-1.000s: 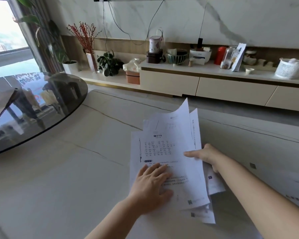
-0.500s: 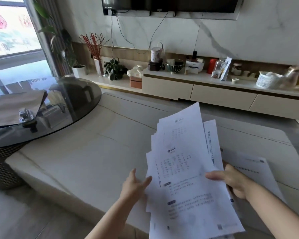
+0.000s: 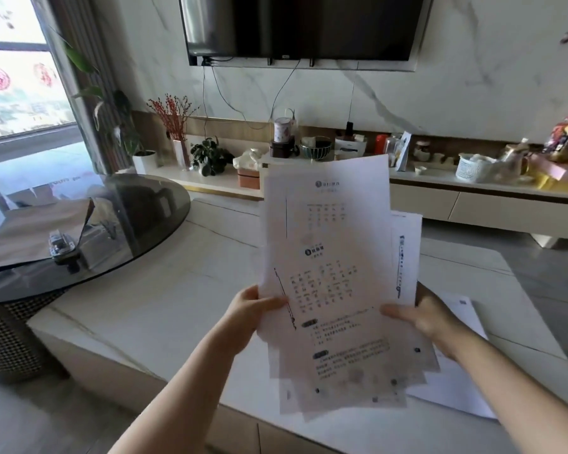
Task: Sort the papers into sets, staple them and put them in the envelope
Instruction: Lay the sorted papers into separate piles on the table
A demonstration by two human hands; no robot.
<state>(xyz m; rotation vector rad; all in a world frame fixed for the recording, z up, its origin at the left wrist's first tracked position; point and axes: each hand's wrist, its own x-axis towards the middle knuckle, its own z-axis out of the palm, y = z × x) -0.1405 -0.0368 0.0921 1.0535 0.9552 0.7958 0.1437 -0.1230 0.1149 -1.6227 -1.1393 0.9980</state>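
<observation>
— Where are the papers?
— Raised above the pale marble desk, a loose, fanned sheaf of thin printed sheets.
— And the fingers?
— Left hand and right hand pinch opposite edges; another sheet lies flat beneath the right fingers.

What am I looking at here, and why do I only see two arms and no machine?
There is no machine. A person wears a camera on the head, and it looks forward and down, so you see only that person's own arms. This one picture comes from that camera.

The left hand and the right hand each pinch a side of a loose, uneven stack of printed papers, lifted off the pale stone table. One more sheet lies flat on that table, under the right arm.

To the left stands a round glass table. On it lie a brown envelope and what looks like a small clear stapler. Nothing looks stapled yet.
</observation>
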